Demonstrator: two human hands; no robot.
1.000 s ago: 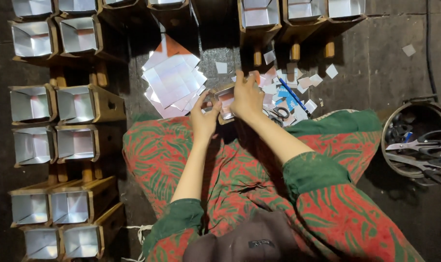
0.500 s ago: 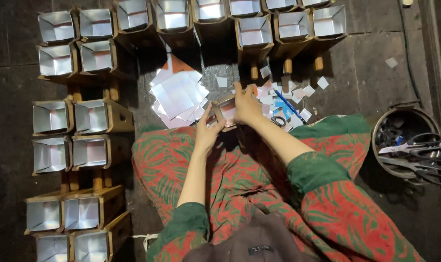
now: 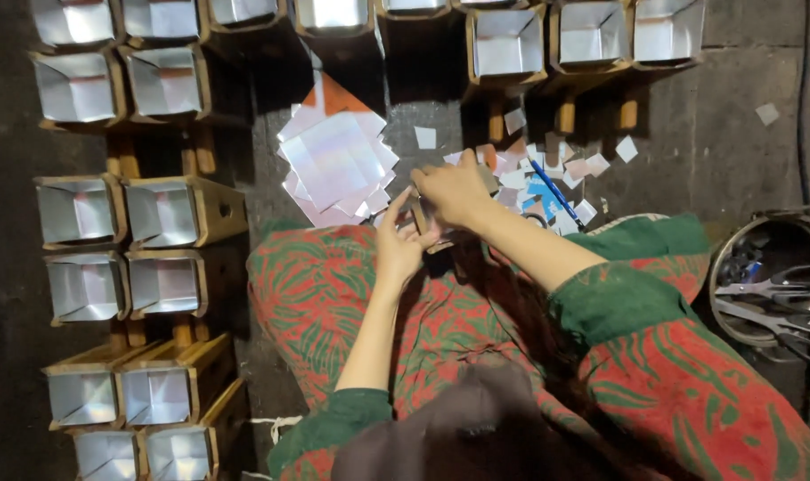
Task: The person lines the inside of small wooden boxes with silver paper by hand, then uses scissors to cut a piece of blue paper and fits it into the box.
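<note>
left hand (image 3: 398,249), right hand (image 3: 454,191): fingers pinched shut on small box (image 3: 425,221), frame centre, above lap. judged light, thin card, crushable; grip by edges. foil sheets (image 3: 333,165) upper centre.

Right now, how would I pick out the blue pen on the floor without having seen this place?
Start at the round metal bowl of scissors on the right, then look left to the scatter of small paper squares on the dark floor, just beyond the right hand. The blue pen lies slantwise among them. It is the only long, thin, blue thing there; everything around it is flat, pale and square.
</note>
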